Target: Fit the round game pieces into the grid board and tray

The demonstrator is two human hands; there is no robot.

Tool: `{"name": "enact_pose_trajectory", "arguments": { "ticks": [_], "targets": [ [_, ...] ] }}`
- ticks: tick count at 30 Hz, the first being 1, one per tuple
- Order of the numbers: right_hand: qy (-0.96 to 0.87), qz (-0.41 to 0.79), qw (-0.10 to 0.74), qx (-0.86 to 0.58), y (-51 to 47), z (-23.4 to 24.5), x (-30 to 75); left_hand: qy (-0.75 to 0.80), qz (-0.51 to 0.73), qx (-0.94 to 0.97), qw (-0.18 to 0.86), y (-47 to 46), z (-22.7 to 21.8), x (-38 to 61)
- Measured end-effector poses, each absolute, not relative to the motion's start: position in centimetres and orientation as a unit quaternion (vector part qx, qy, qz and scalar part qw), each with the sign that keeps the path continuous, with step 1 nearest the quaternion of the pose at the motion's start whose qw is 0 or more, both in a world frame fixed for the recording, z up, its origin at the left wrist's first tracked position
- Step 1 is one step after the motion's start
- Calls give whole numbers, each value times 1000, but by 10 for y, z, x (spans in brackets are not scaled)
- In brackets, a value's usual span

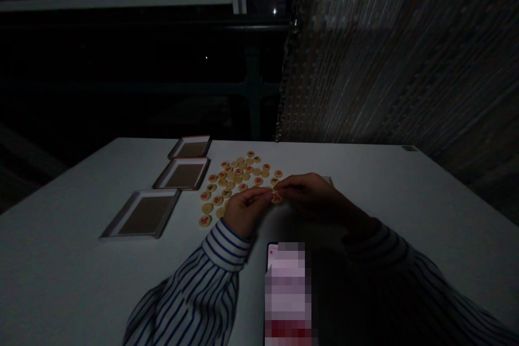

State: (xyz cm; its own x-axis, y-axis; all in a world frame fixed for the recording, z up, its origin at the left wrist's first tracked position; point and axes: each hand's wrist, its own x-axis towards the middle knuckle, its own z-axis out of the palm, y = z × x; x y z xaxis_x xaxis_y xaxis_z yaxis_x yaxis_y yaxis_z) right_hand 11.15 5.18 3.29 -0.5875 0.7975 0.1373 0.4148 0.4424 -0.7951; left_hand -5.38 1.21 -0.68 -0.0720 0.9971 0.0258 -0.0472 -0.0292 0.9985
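Note:
Wooden Chinese chess pieces (pixel 238 171) lie loosely spread on the white table, some showing red or dark characters and others their blank sides. My left hand (pixel 248 210) reaches in over the near edge of the spread, thumb and fingers pinched together. Facing it from the right is my right hand (pixel 310 190), its fingers closed too. At the meeting fingertips of both hands is a Chinese chess piece (pixel 276 198) with a red character. Both hands appear to grip it, though dim light blurs the exact contact.
Three shallow open trays (pixel 168 217) stand in a row on the left. A lit phone (pixel 286 292) lies close to me, its screen blurred. The pale edge of something (pixel 328 179) shows behind my right hand. Beyond the white table (pixel 405 200) hangs a bead curtain (pixel 365 65).

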Motion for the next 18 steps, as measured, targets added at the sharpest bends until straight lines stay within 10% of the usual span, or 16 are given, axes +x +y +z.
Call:
{"name": "enact_pose_trajectory", "arguments": {
  "ticks": [18],
  "targets": [
    [-784,385,280,-398,52,30,111,492,561,387,541,14,-12,-52]
  ]
}}
